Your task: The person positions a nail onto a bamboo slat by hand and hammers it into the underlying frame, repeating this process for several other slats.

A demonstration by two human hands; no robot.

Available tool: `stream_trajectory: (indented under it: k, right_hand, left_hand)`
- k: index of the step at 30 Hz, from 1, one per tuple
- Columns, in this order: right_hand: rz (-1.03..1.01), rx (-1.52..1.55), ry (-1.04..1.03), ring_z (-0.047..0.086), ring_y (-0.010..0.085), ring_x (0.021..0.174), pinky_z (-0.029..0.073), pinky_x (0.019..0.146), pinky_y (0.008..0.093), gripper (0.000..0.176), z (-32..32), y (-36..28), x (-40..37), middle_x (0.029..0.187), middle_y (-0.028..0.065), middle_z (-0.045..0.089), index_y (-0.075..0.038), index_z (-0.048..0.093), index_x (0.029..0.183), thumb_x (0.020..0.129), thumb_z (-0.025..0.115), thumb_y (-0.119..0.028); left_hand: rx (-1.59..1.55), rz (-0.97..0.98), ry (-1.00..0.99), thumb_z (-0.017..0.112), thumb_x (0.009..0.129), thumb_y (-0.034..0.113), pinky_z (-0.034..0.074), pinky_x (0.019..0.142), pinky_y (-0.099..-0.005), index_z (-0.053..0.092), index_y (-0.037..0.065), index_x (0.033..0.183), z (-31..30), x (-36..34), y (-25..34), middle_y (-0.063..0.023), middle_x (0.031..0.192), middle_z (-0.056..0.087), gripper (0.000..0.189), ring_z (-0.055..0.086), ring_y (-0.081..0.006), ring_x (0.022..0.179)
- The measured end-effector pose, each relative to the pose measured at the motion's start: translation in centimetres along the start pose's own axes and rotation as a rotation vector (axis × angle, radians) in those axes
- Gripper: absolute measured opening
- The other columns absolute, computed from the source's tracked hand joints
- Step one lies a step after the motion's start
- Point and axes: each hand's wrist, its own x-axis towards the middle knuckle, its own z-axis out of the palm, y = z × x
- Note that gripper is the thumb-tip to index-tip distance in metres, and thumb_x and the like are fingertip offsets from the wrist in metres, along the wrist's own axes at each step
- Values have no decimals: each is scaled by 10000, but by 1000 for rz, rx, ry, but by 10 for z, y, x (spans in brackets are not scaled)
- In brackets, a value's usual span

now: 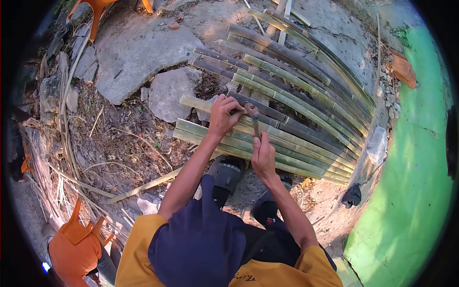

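My right hand (263,154) is closed round the handle of a hammer (255,123), whose head sits over the bamboo strips beside my left fingertips. My left hand (224,116) is pinched just left of the hammer head, above the end of a dark bamboo strip; whatever is between the fingers is too small to make out. Split bamboo strips (291,98), some green and some dark, lie side by side in a fanned row. A crosspiece (246,91) shows partly beneath them. Pale green strips (191,129) lie closest to my feet.
Broken concrete slabs (143,52) and a loose rock (173,93) lie to the left. Thin bamboo slivers (60,189) are heaped at far left. Orange plastic chairs stand at top left (98,12) and lower left (76,253). A green-painted surface (406,182) borders the right.
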Motion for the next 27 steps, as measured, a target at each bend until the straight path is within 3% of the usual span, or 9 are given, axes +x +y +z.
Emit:
stream_trajectory:
  k: [5, 9, 12, 15, 17, 19, 21, 27]
  right_hand:
    - [79, -33, -41, 646, 461, 688, 472, 631, 524, 233, 1, 3, 2, 797, 248, 645, -13, 547, 1260, 1128, 471, -190]
    - [-16, 68, 65, 643, 501, 714, 457, 627, 548, 236, 0, -11, -9, 781, 255, 638, -7, 540, 1260, 1126, 471, -188]
    - [-110, -21, 88, 652, 445, 672, 467, 607, 501, 227, 5, 3, -6, 786, 242, 638, -4, 543, 1262, 1122, 468, -167]
    - [57, -29, -42, 668, 430, 679, 490, 618, 476, 223, -1, -4, -3, 837, 249, 668, -3, 545, 1264, 1119, 469, -153]
    - [-6, 73, 106, 560, 290, 570, 418, 563, 419, 238, -7, -27, -7, 695, 147, 568, 2, 577, 1230, 1115, 472, -178]
    - [-70, 97, 174, 554, 289, 558, 412, 558, 420, 235, -5, -26, -11, 679, 148, 547, 0, 579, 1223, 1113, 471, -177]
    - [-49, 33, 79, 699, 462, 767, 504, 653, 507, 233, -3, -16, -13, 934, 253, 704, -4, 539, 1279, 1111, 487, -157]
    - [80, 28, 21, 695, 479, 787, 504, 666, 520, 232, 3, -7, -12, 933, 260, 705, -8, 533, 1272, 1115, 478, -170]
  left_hand:
    - [-10, 3, -16, 845, 672, 33, 466, 758, -385, 721, 78, 781, 1, 3, -3, -16, 824, 681, 172, 572, -254, 813]
    - [-6, -23, -18, 872, 684, 70, 464, 780, -394, 725, 91, 773, 1, 0, -1, -4, 819, 674, 173, 566, -254, 822]
    - [12, -8, -26, 874, 681, 76, 462, 778, -393, 721, 89, 770, 1, -2, -4, -4, 816, 672, 177, 565, -254, 820]
    - [-1, -16, -19, 850, 684, 50, 463, 783, -389, 722, 88, 769, 1, 5, -2, -6, 817, 673, 158, 565, -252, 820]
    - [-15, -39, -26, 833, 685, 32, 464, 787, -387, 724, 88, 769, 0, -4, 2, -6, 819, 673, 148, 565, -252, 820]
    - [-16, -45, -20, 820, 690, 22, 459, 787, -393, 728, 84, 770, 2, 0, 1, -10, 825, 675, 137, 567, -256, 829]
    - [-4, -29, -16, 825, 690, 27, 456, 784, -399, 729, 81, 773, 1, 2, 1, -13, 822, 672, 138, 567, -259, 832]
    - [11, -45, -20, 821, 680, 32, 443, 769, -404, 733, 79, 780, 3, 0, -3, -23, 800, 651, 141, 558, -264, 825]
